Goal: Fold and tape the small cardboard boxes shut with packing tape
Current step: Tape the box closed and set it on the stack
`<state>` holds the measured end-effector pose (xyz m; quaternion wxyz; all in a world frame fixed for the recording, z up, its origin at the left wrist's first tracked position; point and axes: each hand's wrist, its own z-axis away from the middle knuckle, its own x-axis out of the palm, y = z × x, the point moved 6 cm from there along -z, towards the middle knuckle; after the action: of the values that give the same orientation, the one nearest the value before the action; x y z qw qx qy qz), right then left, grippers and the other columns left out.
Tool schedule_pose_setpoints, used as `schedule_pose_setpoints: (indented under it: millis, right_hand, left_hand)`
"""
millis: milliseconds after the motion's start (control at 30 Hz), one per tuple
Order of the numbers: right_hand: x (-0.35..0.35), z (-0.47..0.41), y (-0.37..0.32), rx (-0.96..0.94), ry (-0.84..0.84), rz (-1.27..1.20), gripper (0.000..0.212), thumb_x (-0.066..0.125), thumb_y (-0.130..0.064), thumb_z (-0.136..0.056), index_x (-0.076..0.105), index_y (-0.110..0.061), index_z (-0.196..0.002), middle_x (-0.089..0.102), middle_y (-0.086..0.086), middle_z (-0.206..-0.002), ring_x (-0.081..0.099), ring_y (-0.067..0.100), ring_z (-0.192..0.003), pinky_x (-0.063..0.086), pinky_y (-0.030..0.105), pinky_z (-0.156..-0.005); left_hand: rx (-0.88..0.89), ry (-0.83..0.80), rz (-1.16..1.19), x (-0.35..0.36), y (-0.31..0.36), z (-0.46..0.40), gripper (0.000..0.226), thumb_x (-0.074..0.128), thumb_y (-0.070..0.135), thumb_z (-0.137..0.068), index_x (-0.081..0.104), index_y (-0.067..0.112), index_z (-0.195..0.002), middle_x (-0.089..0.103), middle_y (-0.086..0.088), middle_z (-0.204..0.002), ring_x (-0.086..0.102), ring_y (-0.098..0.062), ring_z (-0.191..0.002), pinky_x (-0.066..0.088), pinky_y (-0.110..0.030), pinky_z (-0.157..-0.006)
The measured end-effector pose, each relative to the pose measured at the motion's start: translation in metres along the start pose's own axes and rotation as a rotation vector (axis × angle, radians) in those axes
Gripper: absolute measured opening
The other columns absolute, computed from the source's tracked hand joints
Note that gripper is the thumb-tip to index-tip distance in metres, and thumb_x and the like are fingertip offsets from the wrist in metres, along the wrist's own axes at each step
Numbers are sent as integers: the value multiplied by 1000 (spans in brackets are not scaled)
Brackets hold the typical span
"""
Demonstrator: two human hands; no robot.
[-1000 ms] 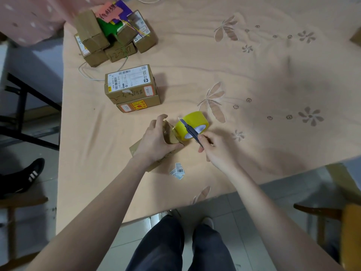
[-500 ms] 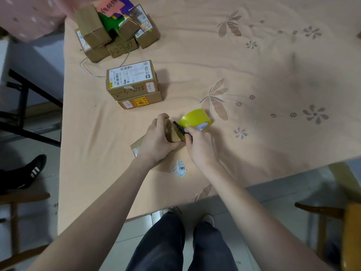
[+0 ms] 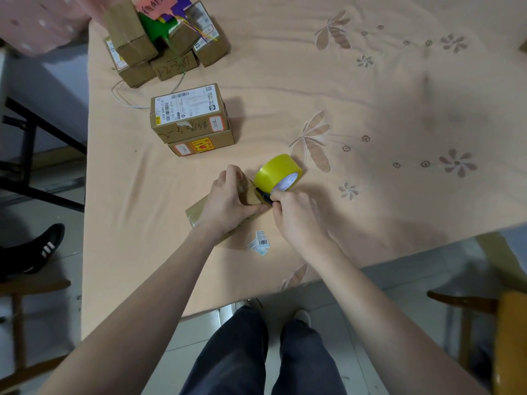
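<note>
- Two hands are crowded onto one small cardboard box (image 3: 251,195) near the front edge of the surface (image 3: 399,89), about 6 o'clock from the stacked pair of labelled boxes (image 3: 192,119).
- Left hand (image 3: 228,201) sits over the top of the box with fingers curled round it, I'd guess to pin the flaps down and stop it sliding while the tape gets cut.
- Right hand (image 3: 296,215) is closed tight on a dark little cutter (image 3: 263,196), tip at the box's right end, just where the tape would run off.
- Yellow tape roll (image 3: 278,173) stands on edge touching or just beside the box at its 1 o'clock, probably because its strip is attached to the box. Can't actually see the strip though.
- Small barcode sticker scraps (image 3: 260,246) lie at 5 o'clock from the box, looks like peeled-off junk.
- Pile of taped boxes (image 3: 162,44) sits way off at 11 o'clock, out of the way, looks like the done pile.
</note>
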<state>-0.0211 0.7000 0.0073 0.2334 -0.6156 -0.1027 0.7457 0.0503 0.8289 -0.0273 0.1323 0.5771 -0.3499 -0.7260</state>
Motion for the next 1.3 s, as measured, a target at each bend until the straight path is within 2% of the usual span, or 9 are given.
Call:
schedule_pose_setpoints:
  millis: [367,500,700,767,833,933,1000,1133,1300]
  right_hand:
    - [-10,13,5,7,-74,-17,17,39,-6,-90,47,-13,-77,48,12,-73,41,33,-71,33,32,-57]
    - [-12,17,6,1,-71,-18,17,40,-9,-92,52,-12,-80,46,10,-73,40,33,-72,36,35,-61]
    - [-33,25,17,21,110,-179,17,47,-17,-93,60,-12,-83,50,6,-65,44,31,-67,45,42,-64]
    - [-40,17,20,50,199,-286,16,55,-30,-93,60,-14,-92,54,1,-74,48,23,-67,44,38,-65]
    - [-42,3,21,89,215,-308,35,62,-41,-88,59,-12,-108,58,3,-91,51,24,-70,46,37,-69]
    - [-38,-24,13,66,248,-232,52,68,-38,-84,50,-3,-118,55,10,-109,53,27,-95,34,27,-70]
    - [-29,-41,1,-8,208,-112,51,68,-36,-84,46,-1,-115,48,7,-109,50,26,-101,20,25,-63]
    - [-11,-66,-3,-21,53,-21,54,63,-33,-89,39,-8,-130,51,7,-121,55,34,-106,44,37,-76]
    - [-11,-68,-1,-65,105,84,43,60,-34,-91,42,-8,-120,56,5,-115,57,31,-100,29,32,-64]
  left_hand:
    - [11,-4,4,4,1,4,75,85,49,-52,31,20,-96,50,-3,-101,48,-28,-90,44,-41,-75]
    - [1,11,5,5,-1,4,75,86,47,-53,32,20,-97,47,1,-101,47,-27,-92,41,-37,-73]
    - [-18,46,17,-4,-2,1,74,82,49,-53,36,18,-103,47,-1,-105,47,-27,-95,42,-37,-76]
    - [-7,39,14,-7,-3,1,78,84,46,-54,38,17,-110,46,1,-107,47,-26,-95,43,-38,-79]
    - [2,40,13,-8,-3,2,81,87,42,-54,40,15,-114,45,3,-107,47,-25,-97,43,-37,-81]
    - [7,26,15,-9,-3,2,84,88,40,-56,41,13,-119,46,-1,-112,46,-25,-101,42,-36,-85]
    - [7,11,9,-10,-4,1,85,87,40,-57,41,12,-122,47,-3,-118,46,-24,-104,41,-35,-89]
    - [34,-28,13,-13,-7,1,80,86,39,-62,45,18,-127,45,-5,-124,44,-24,-111,38,-30,-95]
    - [111,-110,-24,-15,-7,1,55,83,37,-67,64,18,-115,45,-13,-126,42,-31,-119,39,-43,-102]
